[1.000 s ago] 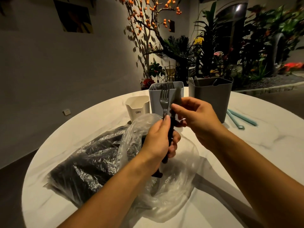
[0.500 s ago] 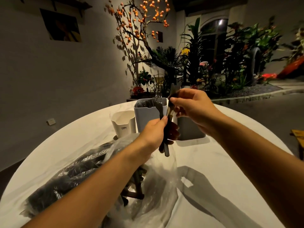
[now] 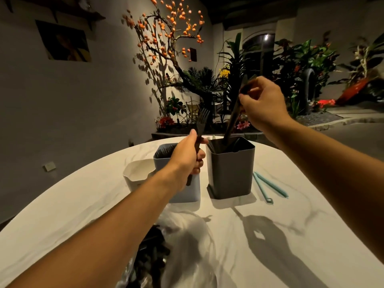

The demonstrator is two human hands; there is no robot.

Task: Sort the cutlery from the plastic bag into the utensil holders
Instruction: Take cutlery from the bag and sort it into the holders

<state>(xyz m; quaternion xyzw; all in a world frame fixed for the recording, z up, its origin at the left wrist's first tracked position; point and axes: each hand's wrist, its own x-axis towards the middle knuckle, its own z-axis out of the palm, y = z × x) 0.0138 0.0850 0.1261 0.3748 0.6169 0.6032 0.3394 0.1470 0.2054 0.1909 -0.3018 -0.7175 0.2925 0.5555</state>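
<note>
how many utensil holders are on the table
3: a white holder on the left, a light blue holder in the middle behind the left hand, a dark grey holder on the right.

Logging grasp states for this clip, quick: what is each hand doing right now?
Left hand: closed around a fork, tines up.
Right hand: pinching a dark utensil, its lower end inside the dark grey holder.

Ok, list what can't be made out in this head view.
- Light blue holder: the left hand and forearm cover most of it.
- White holder: partly behind the same forearm; its contents aren't visible.
- Plastic bag: cut off by the bottom edge; its dark cutlery can't be told apart.
- Utensil pinched by the right hand: dark, its top hidden by fingers, its lower end inside the dark grey holder.
</note>
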